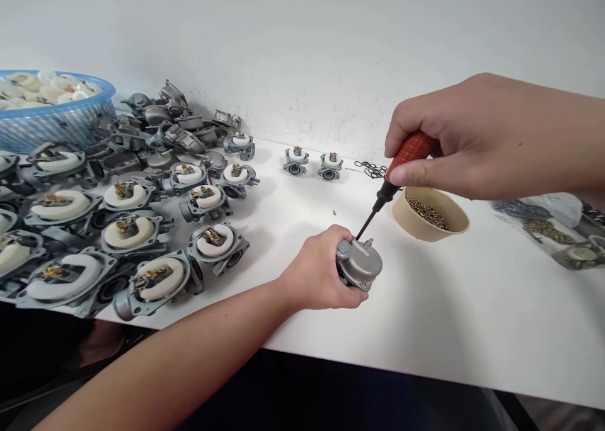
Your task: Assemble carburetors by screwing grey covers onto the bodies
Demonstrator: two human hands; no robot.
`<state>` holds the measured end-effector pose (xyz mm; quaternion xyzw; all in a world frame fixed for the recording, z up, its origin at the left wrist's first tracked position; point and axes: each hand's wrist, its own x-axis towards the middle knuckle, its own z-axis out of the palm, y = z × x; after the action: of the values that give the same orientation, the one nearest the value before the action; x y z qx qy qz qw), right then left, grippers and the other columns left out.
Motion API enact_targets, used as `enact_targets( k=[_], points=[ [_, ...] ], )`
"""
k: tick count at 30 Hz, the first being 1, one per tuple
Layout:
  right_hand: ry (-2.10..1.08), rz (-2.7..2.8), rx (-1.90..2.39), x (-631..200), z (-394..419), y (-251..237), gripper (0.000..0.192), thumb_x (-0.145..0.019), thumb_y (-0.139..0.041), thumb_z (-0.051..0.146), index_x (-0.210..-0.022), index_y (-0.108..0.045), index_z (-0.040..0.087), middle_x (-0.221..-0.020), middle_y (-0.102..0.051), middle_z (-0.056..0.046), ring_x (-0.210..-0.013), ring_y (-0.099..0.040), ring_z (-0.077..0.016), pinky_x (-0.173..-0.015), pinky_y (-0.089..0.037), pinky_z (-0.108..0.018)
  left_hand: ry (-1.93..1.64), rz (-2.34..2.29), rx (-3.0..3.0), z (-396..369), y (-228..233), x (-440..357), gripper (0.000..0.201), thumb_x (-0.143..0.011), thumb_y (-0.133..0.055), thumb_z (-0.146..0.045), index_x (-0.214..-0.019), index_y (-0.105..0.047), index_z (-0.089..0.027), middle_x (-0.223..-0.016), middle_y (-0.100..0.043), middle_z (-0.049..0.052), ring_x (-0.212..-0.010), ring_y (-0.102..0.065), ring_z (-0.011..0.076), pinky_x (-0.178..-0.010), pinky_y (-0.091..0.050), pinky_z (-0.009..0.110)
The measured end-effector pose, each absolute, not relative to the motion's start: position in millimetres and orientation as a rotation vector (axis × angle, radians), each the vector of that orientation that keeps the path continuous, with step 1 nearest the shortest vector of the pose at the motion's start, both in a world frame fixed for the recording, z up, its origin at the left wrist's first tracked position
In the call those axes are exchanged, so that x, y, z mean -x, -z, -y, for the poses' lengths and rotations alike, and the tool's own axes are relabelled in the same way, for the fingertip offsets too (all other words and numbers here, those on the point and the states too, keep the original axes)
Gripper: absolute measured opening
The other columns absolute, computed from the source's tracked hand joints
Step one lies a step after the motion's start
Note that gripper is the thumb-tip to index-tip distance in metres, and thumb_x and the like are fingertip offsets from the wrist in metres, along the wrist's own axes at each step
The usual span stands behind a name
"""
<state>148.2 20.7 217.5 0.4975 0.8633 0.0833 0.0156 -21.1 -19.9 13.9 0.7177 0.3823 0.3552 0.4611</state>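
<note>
A small grey metal carburettor body (360, 266) is held just above the white bench (472, 317), low and slightly right of centre, with its domed bowl turned up; the left hand (317, 272) is wrapped round it from the 9 o'clock side, the grip closed on the casting with the thumb laid over its top. A screwdriver (399, 172) with a red chequered handle and a black shaft is slanted down from 1 o'clock, its tip set against the top of the body; the handle is pinched by the right hand (477, 138), whose grip is closed narrowly round it. A tan bowl (454, 226) filled with small brass screws stands at 2 o'clock, just beside the shaft. At 12 o'clock, near the wall, a little heap of black O-rings (371, 168) is seen, and two small carburettor bodies (312, 163) with white floats stand next to it, at 11 o'clock. One loose screw (334, 213) lies on the bench between these and the left hand. A large cluster of open carburettors (127, 229) showing white floats is spread from 9 to 10 o'clock, with a blue basket (57, 125) of white parts behind it at the far left. At 3 o'clock clear plastic bags (548, 220) of small parts are laid at the right edge
</note>
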Motion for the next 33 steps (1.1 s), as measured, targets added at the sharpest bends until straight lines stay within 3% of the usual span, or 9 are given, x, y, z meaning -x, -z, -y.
enact_targets(
  k=[2, 6, 11, 16, 27, 29, 31, 33],
  points=[
    [-0.287, -2.693, -1.575, -150.0, -21.7, -216.8, 0.018, -0.075, -0.066, 0.04, -0.086, -0.066, 0.025, -0.076, -0.068, 0.003, -0.061, -0.059, -0.0154, -0.049, -0.039, -0.028, -0.876, -0.942, -1.76, 19.5, -13.5, 20.9, 0.065, -0.05, -0.085, -0.029, -0.103, -0.049, -0.022, -0.086, -0.065, 0.001, -0.072, -0.063, 0.0197, -0.063, -0.048, 0.029],
    [-0.038, -2.755, -1.457, -152.3, -21.3, -219.3, 0.023, -0.076, -0.065, 0.033, -0.099, -0.065, 0.029, -0.089, -0.07, 0.003, -0.071, -0.063, -0.0169, -0.051, -0.043, -0.028, -0.874, -0.933, -1.75, 18.6, -12.1, 20.7, 0.065, -0.05, -0.085, -0.031, -0.103, -0.049, -0.022, -0.085, -0.065, 0.001, -0.071, -0.063, 0.0193, -0.06, -0.048, 0.028],
    [-0.237, -2.654, -1.541, -146.1, -21.1, -222.1, 0.014, -0.076, -0.069, 0.035, -0.087, -0.066, 0.026, -0.082, -0.069, 0.003, -0.063, -0.06, -0.0147, -0.051, -0.041, -0.03, -0.895, -0.93, -1.782, 19.2, -12.4, 20.6, 0.064, -0.05, -0.085, -0.03, -0.102, -0.049, -0.022, -0.086, -0.065, 0.001, -0.073, -0.064, 0.0205, -0.064, -0.048, 0.03],
    [-0.112, -2.678, -1.558, -146.1, -22.5, -220.1, 0.019, -0.077, -0.068, 0.032, -0.095, -0.067, 0.027, -0.084, -0.069, 0.003, -0.065, -0.06, -0.0145, -0.051, -0.041, -0.028, -0.862, -0.937, -1.748, 19.6, -13.8, 20.8, 0.064, -0.051, -0.085, -0.03, -0.102, -0.048, -0.022, -0.086, -0.065, 0.001, -0.072, -0.063, 0.0203, -0.064, -0.049, 0.03],
    [-0.285, -2.634, -1.724, -144.5, -18.5, -214.0, 0.016, -0.077, -0.068, 0.04, -0.081, -0.066, 0.024, -0.072, -0.065, 0.002, -0.062, -0.056, -0.0159, -0.052, -0.036, -0.03, -0.859, -0.936, -1.764, 19.9, -13.5, 20.6, 0.063, -0.051, -0.084, -0.03, -0.103, -0.049, -0.022, -0.089, -0.066, 0.002, -0.075, -0.064, 0.0216, -0.064, -0.049, 0.031],
    [-0.177, -2.633, -1.71, -143.7, -16.0, -215.8, 0.016, -0.076, -0.069, 0.032, -0.091, -0.066, 0.027, -0.08, -0.067, 0.004, -0.063, -0.057, -0.0153, -0.052, -0.038, -0.029, -0.855, -0.934, -1.772, 20.2, -14.4, 20.6, 0.063, -0.051, -0.084, -0.03, -0.103, -0.049, -0.022, -0.089, -0.066, 0.002, -0.075, -0.064, 0.0219, -0.065, -0.049, 0.031],
    [-0.035, -2.656, -1.662, -142.1, -13.9, -218.0, 0.029, -0.073, -0.069, 0.021, -0.1, -0.065, 0.03, -0.086, -0.069, 0.006, -0.065, -0.059, -0.015, -0.052, -0.04, -0.028, -0.861, -0.938, -1.776, 20.7, -14.6, 20.9, 0.064, -0.051, -0.084, -0.031, -0.103, -0.049, -0.022, -0.089, -0.065, 0.002, -0.075, -0.064, 0.0215, -0.066, -0.049, 0.031],
    [-0.002, -2.666, -1.615, -140.6, -13.4, -219.5, 0.031, -0.072, -0.069, 0.015, -0.099, -0.065, 0.03, -0.087, -0.069, 0.006, -0.069, -0.061, -0.0159, -0.053, -0.042, -0.029, -0.869, -0.953, -1.791, 21.3, -14.1, 21.4, 0.065, -0.05, -0.085, -0.031, -0.104, -0.049, -0.022, -0.09, -0.065, 0.002, -0.075, -0.064, 0.0212, -0.066, -0.049, 0.031]
  ],
)
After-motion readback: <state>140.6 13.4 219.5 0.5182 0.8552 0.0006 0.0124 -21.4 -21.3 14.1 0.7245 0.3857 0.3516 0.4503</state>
